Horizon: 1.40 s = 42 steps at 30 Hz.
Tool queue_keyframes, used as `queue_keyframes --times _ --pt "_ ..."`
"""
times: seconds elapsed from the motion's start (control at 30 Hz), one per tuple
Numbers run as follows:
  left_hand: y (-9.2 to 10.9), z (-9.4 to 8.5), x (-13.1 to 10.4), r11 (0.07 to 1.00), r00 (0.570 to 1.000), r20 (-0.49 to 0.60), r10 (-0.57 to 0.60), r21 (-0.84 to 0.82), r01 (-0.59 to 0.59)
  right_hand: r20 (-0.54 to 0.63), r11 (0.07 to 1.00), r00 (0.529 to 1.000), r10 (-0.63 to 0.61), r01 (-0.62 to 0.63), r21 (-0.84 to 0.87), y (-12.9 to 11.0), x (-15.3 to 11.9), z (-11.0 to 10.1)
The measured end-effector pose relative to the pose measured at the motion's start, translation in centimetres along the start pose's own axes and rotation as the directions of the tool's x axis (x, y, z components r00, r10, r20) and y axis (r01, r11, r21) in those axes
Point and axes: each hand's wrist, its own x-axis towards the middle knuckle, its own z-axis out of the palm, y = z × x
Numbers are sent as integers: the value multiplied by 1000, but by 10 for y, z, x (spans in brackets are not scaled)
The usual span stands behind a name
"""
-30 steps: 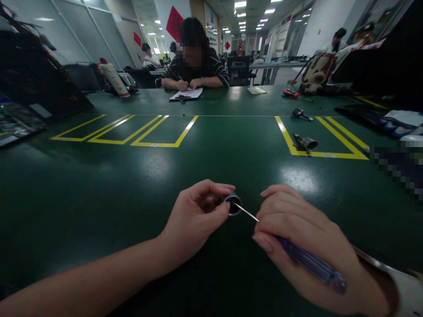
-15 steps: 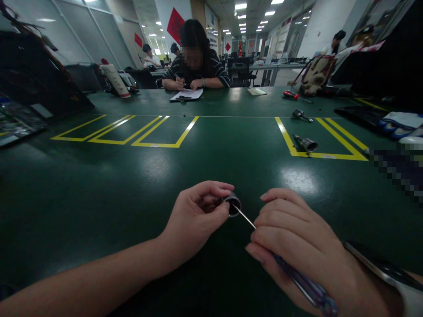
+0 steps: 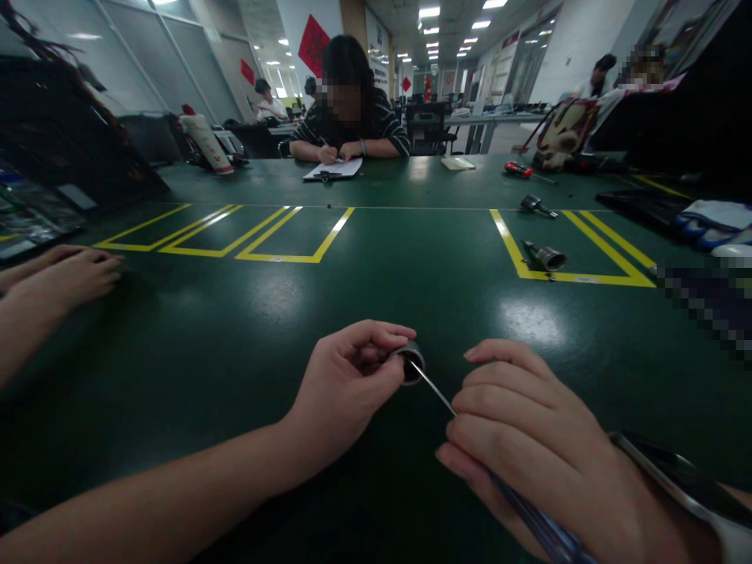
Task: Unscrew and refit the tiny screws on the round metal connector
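metal ring (image 3: 412, 363) pinched in left hand (image 3: 346, 384); right hand (image 3: 529, 439) grips screwdriver (image 3: 470, 439), tip inside ring

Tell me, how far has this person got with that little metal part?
Mid-job, by the look of it. The left hand pinches a small metal sleeve above the green table, and the right hand holds a thin screwdriver with its tip at the sleeve's opening. Two similar metal parts lie in the yellow-marked box to the right; whether those are finished or waiting cannot be told.
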Motion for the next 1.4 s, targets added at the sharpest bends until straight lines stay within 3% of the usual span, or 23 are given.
queue_keyframes --times 0.57,0.67,0.8,0.87,0.97,1.03,1.17,1.3,1.4 --pt "0 -4 1 1000 1000 4 -20 9 20 40 1000 999 3 -2 -22 4 2 -1" --pt "2 -5 1 996 996 50 -77 -43 80 -15 998 1000 17 -16 62 6 1 -3" --pt "3 -7 5 985 984 130 -124 -105 138 -125 974 984 124 -96 205 9 1 -9" --pt "1 -9 9 994 985 150 -85 -62 95 -164 952 967 197 -149 266 11 2 -12" --pt "-2 -12 20 980 988 108 107 157 -123 -168 901 922 349 -281 330 15 4 -14" --pt "-3 -15 31 905 970 105 221 348 -244 -112 841 880 462 -394 371 19 4 -15" --pt "-2 -14 56 669 899 225 375 605 -431 -29 700 798 602 -509 500 31 0 -16" --pt "-2 -1 78 549 860 283 425 675 -493 -14 629 786 618 -484 608 41 -5 -17" --pt "-7 10 87 636 890 237 390 629 -446 32 616 786 617 -507 603 42 -4 -21"
